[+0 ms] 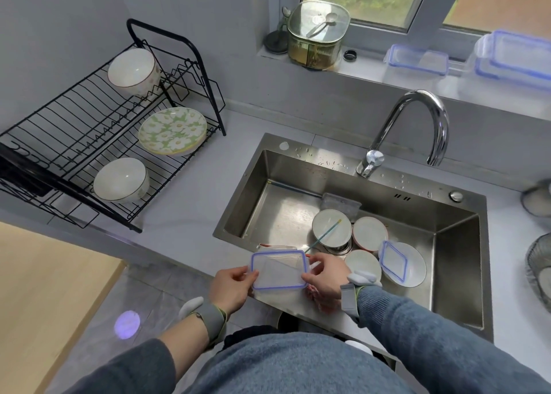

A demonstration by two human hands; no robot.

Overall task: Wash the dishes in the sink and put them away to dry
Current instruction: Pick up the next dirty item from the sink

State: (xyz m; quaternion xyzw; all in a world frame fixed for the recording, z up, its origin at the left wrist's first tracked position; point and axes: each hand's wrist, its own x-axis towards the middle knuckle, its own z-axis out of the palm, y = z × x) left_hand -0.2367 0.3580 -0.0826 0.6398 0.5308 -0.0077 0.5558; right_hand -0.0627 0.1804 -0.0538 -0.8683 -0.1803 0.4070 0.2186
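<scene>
A clear plastic container lid with a blue rim (pixel 279 270) is held over the near left corner of the steel sink (pixel 459 253). My left hand (pixel 231 289) pinches its left edge and my right hand (pixel 323 274) grips its right edge. Inside the sink lie several white bowls and plates (pixel 369 232), a thin green-blue stick (pixel 323 235) across one bowl, and a second blue-rimmed lid (pixel 394 261) on a plate. The black wire drying rack (pixel 74 143) on the left counter holds two white bowls (pixel 120 179) and a green flowered plate (pixel 172 131).
The chrome faucet (pixel 417 125) arches over the sink's back edge. On the windowsill stand a glass jar with a spoon (pixel 317 33) and clear blue-rimmed containers (pixel 417 61). Wire baskets (pixel 539 271) sit at the right counter edge.
</scene>
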